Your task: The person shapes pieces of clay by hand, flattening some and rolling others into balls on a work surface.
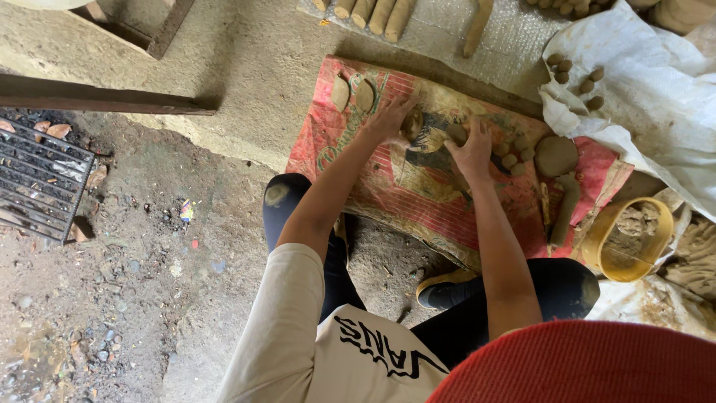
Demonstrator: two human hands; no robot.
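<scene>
Rough concrete floor runs under everything, dirt and pebbles to one side beside a metal grate. On it lies a worn red printed sack serving as the work mat; a white sheet next to it carries small clay balls, and a yellow tub of wet clay sits near the knee. A big clay lump and a clay roll rest on the sack.

The left hand lies spread and flat, fingertips touching a small clay piece. The right hand is loosely curled over another small ball, pressing rather than gripping.

Pressing unevenly could, I judge, crack or smear the soft piece, and grit from the sack may stick to it.
</scene>
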